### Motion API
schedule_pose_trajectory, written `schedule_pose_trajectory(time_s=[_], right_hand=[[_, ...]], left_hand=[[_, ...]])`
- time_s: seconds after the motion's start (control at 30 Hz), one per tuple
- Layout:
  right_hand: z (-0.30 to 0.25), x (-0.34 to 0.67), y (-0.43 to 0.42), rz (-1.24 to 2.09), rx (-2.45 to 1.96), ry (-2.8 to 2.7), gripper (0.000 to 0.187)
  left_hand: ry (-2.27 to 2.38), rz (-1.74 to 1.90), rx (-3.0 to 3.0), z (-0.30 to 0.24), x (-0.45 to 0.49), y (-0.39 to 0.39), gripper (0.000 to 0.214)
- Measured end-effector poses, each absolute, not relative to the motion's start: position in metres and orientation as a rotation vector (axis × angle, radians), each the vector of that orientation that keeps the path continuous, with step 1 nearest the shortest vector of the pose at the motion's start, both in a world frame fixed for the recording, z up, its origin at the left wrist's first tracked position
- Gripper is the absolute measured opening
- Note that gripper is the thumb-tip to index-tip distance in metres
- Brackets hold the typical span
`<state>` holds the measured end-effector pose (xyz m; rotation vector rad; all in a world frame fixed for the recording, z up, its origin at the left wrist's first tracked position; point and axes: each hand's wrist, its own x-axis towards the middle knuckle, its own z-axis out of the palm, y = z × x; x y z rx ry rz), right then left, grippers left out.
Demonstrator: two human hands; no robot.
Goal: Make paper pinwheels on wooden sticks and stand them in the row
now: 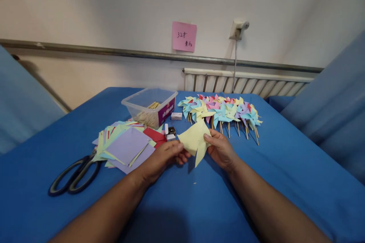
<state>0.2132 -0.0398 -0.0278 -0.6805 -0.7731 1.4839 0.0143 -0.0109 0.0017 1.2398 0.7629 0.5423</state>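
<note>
A pale yellow sheet of paper (pixel 191 138), with cuts running in from its corners, is held up above the blue cloth. My left hand (pixel 168 155) pinches its left edge between thumb and fingers. On the opposite side, my right hand (pixel 221 147) grips the paper with the thumb on top. Left of my hands lies a loose pile of coloured paper squares (pixel 128 145), purple uppermost. Large dark-handled scissors (pixel 75 174) rest with their blades under that pile. A small open box (pixel 171 133) with shiny metal pieces sits just beyond my left hand.
Behind the pile stands a clear plastic tub (pixel 149 108) of thin wooden sticks, with a small closed box (pixel 176 116) beside it. Many finished paper pinwheels (pixel 222 112) on sticks are clustered at the back right. The blue-covered table (pixel 285 182) reaches a wall with a radiator (pixel 245 80).
</note>
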Motion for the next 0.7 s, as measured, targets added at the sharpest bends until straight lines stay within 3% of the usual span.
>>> schedule_pose_trajectory(time_s=[0.17, 0.37, 0.57, 0.7], right_hand=[[-0.033, 0.216, -0.039, 1.496, -0.778, -0.893, 0.024], [-0.04, 0.217, -0.039, 1.456, -0.919, -1.079, 0.029], [-0.035, 0.217, -0.039, 1.308, -1.085, -1.207, 0.032], [-0.036, 0.217, -0.039, 1.235, -1.146, -1.297, 0.028]], left_hand=[[0.68, 0.636, 0.926, 0.002, 0.013, -0.009, 0.041], [0.765, 0.585, 1.021, 0.004, 0.015, -0.012, 0.037], [0.76, 0.455, 1.126, 0.008, 0.013, -0.014, 0.062], [0.752, 0.46, 1.074, 0.013, 0.011, -0.018, 0.055]])
